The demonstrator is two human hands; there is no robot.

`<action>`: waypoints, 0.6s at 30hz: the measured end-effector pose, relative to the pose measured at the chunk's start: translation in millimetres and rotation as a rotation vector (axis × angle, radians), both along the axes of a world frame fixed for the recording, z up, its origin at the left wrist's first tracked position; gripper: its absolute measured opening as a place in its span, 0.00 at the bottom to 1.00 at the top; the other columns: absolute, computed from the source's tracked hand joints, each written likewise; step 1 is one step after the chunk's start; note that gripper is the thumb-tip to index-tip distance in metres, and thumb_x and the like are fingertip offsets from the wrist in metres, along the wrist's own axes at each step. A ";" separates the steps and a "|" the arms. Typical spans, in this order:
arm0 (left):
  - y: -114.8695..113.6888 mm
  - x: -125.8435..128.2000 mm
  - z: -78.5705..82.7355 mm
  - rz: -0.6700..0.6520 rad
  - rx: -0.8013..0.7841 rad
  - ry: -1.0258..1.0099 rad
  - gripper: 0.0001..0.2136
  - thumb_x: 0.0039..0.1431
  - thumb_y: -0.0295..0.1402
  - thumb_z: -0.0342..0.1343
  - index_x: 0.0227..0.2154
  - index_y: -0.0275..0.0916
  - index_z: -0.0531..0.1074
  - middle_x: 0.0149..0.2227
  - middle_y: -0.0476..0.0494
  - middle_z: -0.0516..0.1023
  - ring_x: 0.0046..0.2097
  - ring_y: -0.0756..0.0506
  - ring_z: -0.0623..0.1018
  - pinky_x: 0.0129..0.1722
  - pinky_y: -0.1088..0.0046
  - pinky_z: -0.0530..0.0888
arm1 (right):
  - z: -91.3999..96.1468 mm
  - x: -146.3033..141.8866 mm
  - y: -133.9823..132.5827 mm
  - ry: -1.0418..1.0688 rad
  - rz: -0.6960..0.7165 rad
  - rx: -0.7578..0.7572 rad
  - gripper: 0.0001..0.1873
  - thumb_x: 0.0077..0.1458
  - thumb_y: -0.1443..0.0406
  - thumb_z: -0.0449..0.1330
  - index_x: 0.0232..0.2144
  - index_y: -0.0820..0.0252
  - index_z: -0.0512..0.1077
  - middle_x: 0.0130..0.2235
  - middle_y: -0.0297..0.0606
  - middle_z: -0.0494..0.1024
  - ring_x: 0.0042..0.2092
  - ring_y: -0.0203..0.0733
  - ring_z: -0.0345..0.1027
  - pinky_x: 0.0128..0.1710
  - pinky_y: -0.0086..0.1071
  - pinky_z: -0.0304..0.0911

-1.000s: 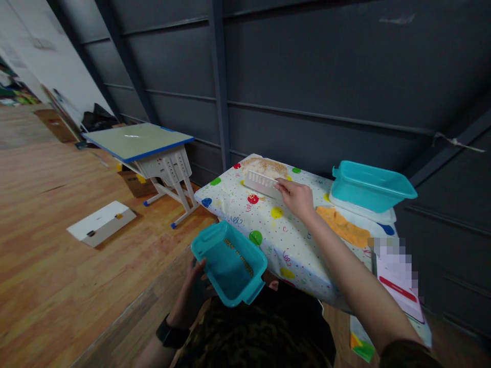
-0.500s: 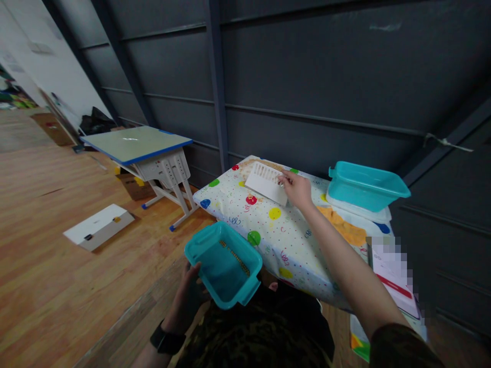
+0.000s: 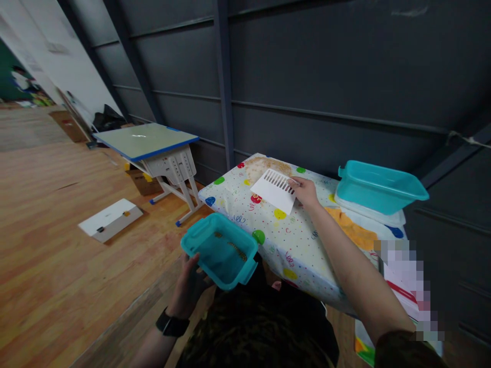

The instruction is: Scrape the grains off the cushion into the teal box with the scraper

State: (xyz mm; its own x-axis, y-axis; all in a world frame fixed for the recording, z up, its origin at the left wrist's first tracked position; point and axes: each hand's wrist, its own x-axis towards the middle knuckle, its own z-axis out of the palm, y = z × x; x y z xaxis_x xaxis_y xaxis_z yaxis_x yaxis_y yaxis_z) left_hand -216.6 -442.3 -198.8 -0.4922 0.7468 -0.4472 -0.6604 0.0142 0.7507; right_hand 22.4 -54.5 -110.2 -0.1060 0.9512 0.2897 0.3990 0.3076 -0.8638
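Left hand [image 3: 187, 287]: grip closed on near end of teal tub [image 3: 215, 244], held below worktop [image 3: 295, 250] edge; few brown grains inside. Right hand [image 3: 306, 191]: fingers pinch white slotted scraper [image 3: 274, 193], tilted just in front of tan grain pile [image 3: 264, 166]. Step, judged: sweeping grains toward tub. Next stroke needs scraper edge flat on cloth, tub kept under edge. Count: two teal tubs, second [image 3: 379, 186] on worktop far right; one scraper; one tan pile; one orange patch [image 3: 351, 231].

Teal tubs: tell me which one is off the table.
The near tub, held by the left hand beside the table front edge, with brown grains on its bottom. The other tub stands on the table at the far right, untouched.
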 end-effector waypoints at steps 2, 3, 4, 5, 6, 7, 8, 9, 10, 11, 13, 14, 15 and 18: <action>1.4 1.8 -2.7 0.008 0.022 0.006 0.33 0.63 0.48 0.74 0.69 0.57 0.72 0.65 0.40 0.85 0.56 0.29 0.90 0.46 0.49 0.90 | -3.8 -1.3 0.1 0.007 0.004 -0.029 0.19 0.63 0.53 0.69 0.47 0.59 0.90 0.41 0.44 0.92 0.43 0.54 0.85 0.49 0.45 0.79; 1.6 1.9 -3.6 0.005 0.029 0.006 0.35 0.62 0.49 0.75 0.70 0.57 0.71 0.65 0.39 0.85 0.55 0.29 0.90 0.45 0.49 0.90 | -5.5 -2.3 0.1 0.012 0.009 -0.041 0.20 0.63 0.52 0.69 0.46 0.59 0.90 0.40 0.44 0.92 0.42 0.54 0.85 0.48 0.45 0.79; 1.6 1.3 -4.2 -0.002 0.033 0.005 0.36 0.61 0.50 0.76 0.70 0.57 0.71 0.65 0.39 0.84 0.54 0.29 0.90 0.45 0.48 0.90 | -7.1 -3.5 0.2 0.021 0.016 -0.048 0.20 0.62 0.51 0.69 0.46 0.59 0.90 0.39 0.43 0.91 0.41 0.53 0.85 0.47 0.45 0.79; 1.4 0.0 -4.5 -0.006 0.037 0.008 0.38 0.60 0.51 0.77 0.70 0.57 0.70 0.66 0.38 0.84 0.53 0.29 0.90 0.45 0.48 0.90 | -8.4 -4.6 0.4 0.032 0.022 -0.051 0.21 0.62 0.50 0.69 0.45 0.59 0.90 0.38 0.43 0.91 0.40 0.53 0.85 0.46 0.45 0.79; 0.9 -1.8 -4.5 -0.008 0.042 0.014 0.38 0.59 0.51 0.77 0.70 0.56 0.70 0.66 0.38 0.84 0.51 0.31 0.90 0.45 0.48 0.90 | -9.5 -5.7 0.6 0.042 0.024 -0.053 0.22 0.62 0.49 0.70 0.45 0.59 0.90 0.37 0.43 0.91 0.39 0.54 0.85 0.45 0.45 0.79; 0.3 -4.0 -4.4 -0.010 0.045 0.019 0.38 0.59 0.51 0.78 0.69 0.56 0.71 0.65 0.39 0.84 0.48 0.33 0.90 0.45 0.49 0.90 | -10.4 -6.5 1.0 0.050 0.021 -0.054 0.23 0.61 0.48 0.70 0.46 0.59 0.90 0.36 0.43 0.91 0.38 0.54 0.85 0.44 0.46 0.80; -0.3 -6.1 -4.2 -0.016 0.044 0.023 0.37 0.58 0.50 0.79 0.68 0.55 0.71 0.63 0.40 0.84 0.46 0.35 0.90 0.45 0.51 0.89 | -11.3 -7.1 1.4 0.053 0.012 -0.057 0.24 0.61 0.47 0.71 0.46 0.59 0.90 0.36 0.43 0.91 0.39 0.54 0.85 0.44 0.46 0.80; -0.9 -7.8 -3.9 -0.020 0.041 0.027 0.36 0.58 0.50 0.79 0.66 0.54 0.72 0.61 0.42 0.85 0.44 0.38 0.89 0.44 0.52 0.89 | -12.0 -7.3 1.8 0.052 0.000 -0.065 0.25 0.60 0.46 0.71 0.47 0.58 0.90 0.37 0.44 0.91 0.39 0.54 0.85 0.44 0.46 0.80; -1.2 -8.8 -3.5 -0.018 0.036 0.033 0.34 0.59 0.49 0.79 0.64 0.53 0.72 0.59 0.43 0.85 0.42 0.39 0.89 0.43 0.54 0.89 | -12.8 -7.4 2.0 0.050 -0.011 -0.078 0.26 0.60 0.45 0.72 0.48 0.58 0.90 0.38 0.44 0.91 0.39 0.55 0.85 0.45 0.47 0.80; -1.1 -9.0 -3.1 -0.010 0.034 0.041 0.33 0.59 0.49 0.79 0.63 0.52 0.73 0.58 0.44 0.85 0.42 0.40 0.88 0.43 0.56 0.89 | -13.6 -7.2 1.9 0.052 -0.018 -0.095 0.27 0.59 0.45 0.73 0.48 0.58 0.90 0.38 0.44 0.91 0.39 0.55 0.86 0.45 0.47 0.80; 0.0 -7.1 -1.9 0.014 0.027 0.050 0.32 0.58 0.48 0.79 0.61 0.51 0.73 0.58 0.44 0.84 0.43 0.39 0.88 0.42 0.56 0.88 | -15.5 -7.2 0.9 0.077 -0.018 -0.131 0.27 0.58 0.45 0.73 0.48 0.58 0.90 0.39 0.44 0.91 0.40 0.54 0.86 0.46 0.47 0.80; 0.9 -5.4 -1.3 0.020 0.024 0.050 0.32 0.57 0.48 0.80 0.61 0.52 0.73 0.58 0.44 0.83 0.45 0.38 0.88 0.41 0.55 0.89 | -16.7 -7.5 0.0 0.103 -0.015 -0.149 0.26 0.57 0.46 0.74 0.48 0.58 0.89 0.39 0.44 0.91 0.39 0.54 0.85 0.46 0.47 0.80; 1.9 -3.6 -0.6 0.016 0.025 0.046 0.34 0.56 0.48 0.80 0.61 0.52 0.73 0.59 0.44 0.83 0.47 0.37 0.89 0.42 0.54 0.89 | -17.9 -8.0 -1.1 0.133 -0.011 -0.169 0.25 0.57 0.47 0.74 0.47 0.58 0.89 0.39 0.44 0.91 0.39 0.53 0.85 0.45 0.47 0.81; 4.6 0.4 1.4 -0.022 0.046 0.038 0.35 0.58 0.49 0.80 0.64 0.53 0.71 0.59 0.44 0.81 0.51 0.34 0.89 0.43 0.53 0.89 | -21.8 -9.9 -3.6 0.207 0.010 -0.238 0.23 0.57 0.49 0.74 0.47 0.59 0.88 0.38 0.44 0.90 0.37 0.51 0.84 0.42 0.45 0.81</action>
State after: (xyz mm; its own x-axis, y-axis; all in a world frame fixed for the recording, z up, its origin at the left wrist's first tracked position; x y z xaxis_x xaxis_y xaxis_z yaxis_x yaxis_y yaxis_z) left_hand -216.2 -437.7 -197.3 -0.4919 0.7767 -0.3933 -0.6312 -0.0070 0.7756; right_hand 12.4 -58.1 -132.0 -0.0775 0.9941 0.0754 0.2050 0.0899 -0.9746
